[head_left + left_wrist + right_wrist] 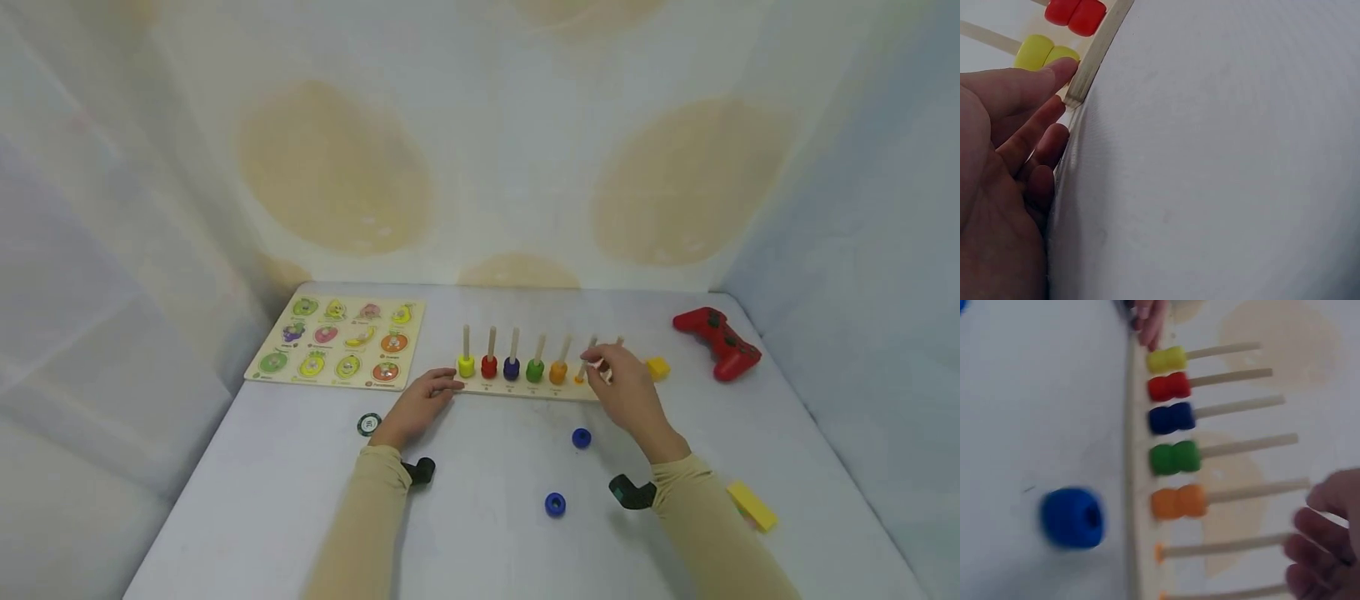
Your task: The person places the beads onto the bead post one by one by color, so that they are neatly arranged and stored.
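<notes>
A wooden peg board with a row of upright pegs lies across the middle of the table. Five pegs bear stacked beads: yellow, red, dark blue, green and orange. My left hand touches the board's left end with extended fingers, its thumb beside the yellow beads. At the sixth peg, my right hand has loosely bent fingers overlapping the peg's upper part. No bead shows between them. Two loose blue beads lie in front.
A fruit puzzle board lies at the back left, with a round green-and-white chip in front. To the right are a yellow cube, a red game controller and a yellow block. Fabric walls surround the table.
</notes>
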The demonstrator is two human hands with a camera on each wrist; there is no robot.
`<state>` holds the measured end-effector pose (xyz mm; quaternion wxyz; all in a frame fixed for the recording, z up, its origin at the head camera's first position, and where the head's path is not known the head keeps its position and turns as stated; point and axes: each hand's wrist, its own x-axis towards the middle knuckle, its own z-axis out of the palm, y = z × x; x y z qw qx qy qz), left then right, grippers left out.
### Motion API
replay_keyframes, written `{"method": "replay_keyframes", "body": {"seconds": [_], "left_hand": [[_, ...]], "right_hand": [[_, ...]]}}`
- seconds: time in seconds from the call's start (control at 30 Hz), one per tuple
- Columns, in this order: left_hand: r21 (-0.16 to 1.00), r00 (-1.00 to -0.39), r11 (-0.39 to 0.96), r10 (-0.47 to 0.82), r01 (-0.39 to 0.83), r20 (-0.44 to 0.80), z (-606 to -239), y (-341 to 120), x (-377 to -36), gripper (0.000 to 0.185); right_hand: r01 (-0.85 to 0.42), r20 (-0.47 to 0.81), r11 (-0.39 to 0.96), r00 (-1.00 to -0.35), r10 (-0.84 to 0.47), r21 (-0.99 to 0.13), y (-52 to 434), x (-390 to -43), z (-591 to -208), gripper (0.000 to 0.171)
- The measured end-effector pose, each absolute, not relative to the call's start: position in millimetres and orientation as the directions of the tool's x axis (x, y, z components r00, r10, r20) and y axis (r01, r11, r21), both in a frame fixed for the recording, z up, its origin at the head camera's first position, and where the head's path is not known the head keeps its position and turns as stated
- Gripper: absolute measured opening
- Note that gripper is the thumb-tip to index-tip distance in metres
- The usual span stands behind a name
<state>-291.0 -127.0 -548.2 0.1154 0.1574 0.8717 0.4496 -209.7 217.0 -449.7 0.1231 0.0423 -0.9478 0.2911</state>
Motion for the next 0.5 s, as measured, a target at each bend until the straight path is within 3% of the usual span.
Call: {"method": "replay_keyframes", "body": {"seconds": [0.2,0.37,0.5], "left_hand": [[0.823,-0.926,0.549,0.370,0.149,-0.079,-548,-128,-292,0.023],[0.827,-0.928,0.543,0.364,0.147,-0.075,-548,-127,-291,0.023],[0.830,-0.928,0.539,0.364,0.142,-0.078,-546,-126,-290,0.023]], "right_hand": [[-0.085,-0.081,0.887,-0.987,-0.137,-0.455,225,-178,-493,0.038],[-0.080,-0.058,0.889,-0.991,-0.119,-0.452,221,-168,-519,0.035],[-0.053,-0.008,0.864,-0.998,-0.066,-0.501,220,-174,-511,0.036]]}}
